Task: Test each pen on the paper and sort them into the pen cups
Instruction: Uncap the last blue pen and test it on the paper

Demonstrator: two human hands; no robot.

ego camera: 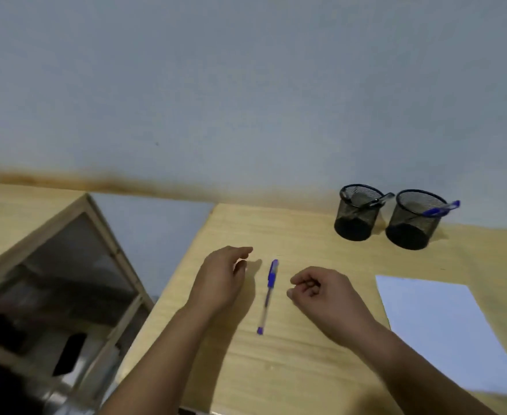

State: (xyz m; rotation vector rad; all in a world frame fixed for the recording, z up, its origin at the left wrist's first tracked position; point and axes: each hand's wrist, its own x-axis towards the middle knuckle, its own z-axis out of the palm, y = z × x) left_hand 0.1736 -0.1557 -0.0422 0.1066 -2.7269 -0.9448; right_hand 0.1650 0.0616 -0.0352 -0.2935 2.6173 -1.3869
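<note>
- I see one blue pen (268, 295) lying flat on the wooden surface (306, 354), capped end pointing away from me, between the two hands and touched by neither.
- My left hand (220, 277) hovers just left of the pen; its grip is loose, fingers relaxed and holding nothing.
- My right hand (321, 298) sits just right of the pen, fingers curled in on themselves, its grip closed on nothing I can make out.
- The paper (444, 330) lies to the right, near the surface's edge, well apart from the pen. I cannot make out any marks on it.
- Two black mesh pen cups stand at the back: the left cup (357, 212) holds a dark pen (376, 201), the right cup (414, 220) a blue pen (439, 208).
- I judge this pen to be the one not yet tested or sorted, so the step in hand is picking it up.
- Next I would pinch the barrel, pull off the cap with the other hand, and carry the tip across to the paper for a test stroke.
</note>
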